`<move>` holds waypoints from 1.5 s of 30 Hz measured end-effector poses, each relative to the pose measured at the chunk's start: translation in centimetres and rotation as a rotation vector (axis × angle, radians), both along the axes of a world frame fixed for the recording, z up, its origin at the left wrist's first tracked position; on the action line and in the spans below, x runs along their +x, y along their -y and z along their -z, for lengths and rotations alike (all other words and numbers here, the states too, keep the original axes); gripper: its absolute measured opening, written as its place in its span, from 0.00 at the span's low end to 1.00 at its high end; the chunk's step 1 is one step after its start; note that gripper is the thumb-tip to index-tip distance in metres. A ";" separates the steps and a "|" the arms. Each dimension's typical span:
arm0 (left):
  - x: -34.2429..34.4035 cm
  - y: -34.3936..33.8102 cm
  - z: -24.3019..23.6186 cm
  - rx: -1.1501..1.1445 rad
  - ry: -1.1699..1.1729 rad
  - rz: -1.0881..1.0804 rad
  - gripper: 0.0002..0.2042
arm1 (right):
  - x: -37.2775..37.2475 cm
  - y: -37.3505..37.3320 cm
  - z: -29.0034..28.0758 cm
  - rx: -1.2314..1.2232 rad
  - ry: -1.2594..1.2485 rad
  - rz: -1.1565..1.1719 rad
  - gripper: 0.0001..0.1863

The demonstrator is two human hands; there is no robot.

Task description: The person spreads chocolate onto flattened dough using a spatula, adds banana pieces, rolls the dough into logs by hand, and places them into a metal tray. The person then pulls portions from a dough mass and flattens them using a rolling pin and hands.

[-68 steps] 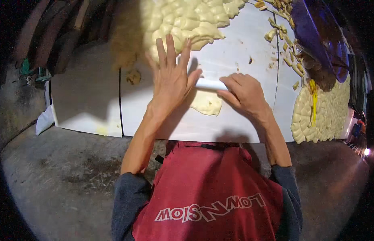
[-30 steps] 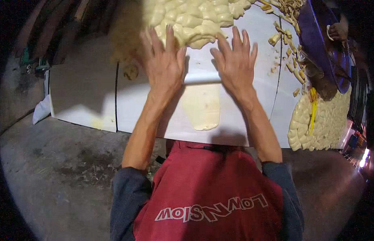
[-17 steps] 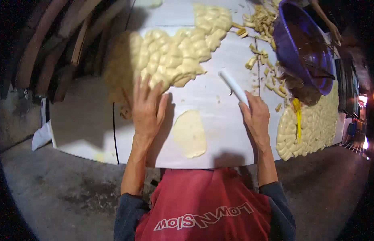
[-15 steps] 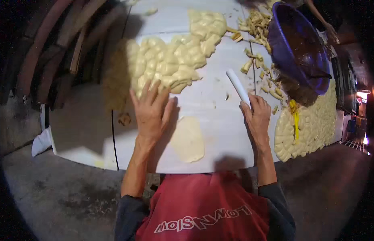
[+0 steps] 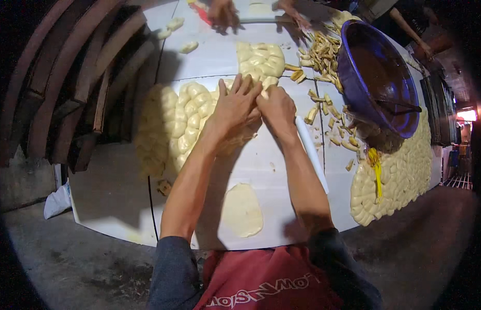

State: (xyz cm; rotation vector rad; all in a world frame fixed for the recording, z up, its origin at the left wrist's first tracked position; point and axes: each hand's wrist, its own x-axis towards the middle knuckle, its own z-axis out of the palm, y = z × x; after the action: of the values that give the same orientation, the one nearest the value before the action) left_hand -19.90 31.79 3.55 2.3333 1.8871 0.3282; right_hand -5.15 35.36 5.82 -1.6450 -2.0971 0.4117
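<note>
My left hand [image 5: 235, 106] lies with fingers outstretched on the mass of pale dough pieces [image 5: 194, 124] across the middle of the white table [image 5: 106, 201]. Beside it, my right hand [image 5: 276, 108] has its fingers curled into a pinch on dough at that mass's right edge, partly hidden by the fingers. A white rolling rod [image 5: 310, 155] lies along the outside of my right forearm, out of my grasp. Nearer the front edge is a thin flattened oval of dough [image 5: 241, 209], between my two forearms.
Wooden boards [image 5: 65, 93] stack at left. A purple tub [image 5: 354, 77] of brown contents, yellow-brown pieces [image 5: 323, 57] and more dough [image 5: 390, 181] are at right. Another person's hands [image 5: 222, 13] work at the far side; someone's arm [image 5: 408, 31] shows top right.
Both my hands have moved forward and together onto the dough mass; my right hand has let go of the rod. The view has shifted, showing more of the far side and another person's hands.
</note>
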 end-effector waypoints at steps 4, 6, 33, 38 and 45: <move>0.4 -0.9 0.9 -0.028 -0.045 -0.005 0.34 | 4.8 -0.2 2.1 -0.517 -1.011 0.039 0.13; -0.1 -0.6 1.3 -0.009 -0.042 -0.037 0.34 | 7.1 1.2 0.4 -0.612 -1.131 0.051 0.12; 17.3 25.5 -1.6 0.041 0.222 -0.015 0.27 | 19.9 20.8 -0.5 -0.001 0.009 -0.566 0.36; 19.8 27.2 -0.9 -0.093 0.037 -0.147 0.42 | 22.8 21.6 2.0 0.025 0.196 -0.777 0.48; 20.7 27.8 -0.7 -0.064 -0.041 -0.208 0.43 | 24.3 20.1 1.0 0.069 0.114 -0.753 0.38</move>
State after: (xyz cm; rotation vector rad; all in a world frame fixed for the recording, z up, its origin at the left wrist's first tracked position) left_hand 0.77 3.97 4.22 2.1233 2.1318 0.2368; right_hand 19.14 15.28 4.82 -0.7974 -2.7336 0.4666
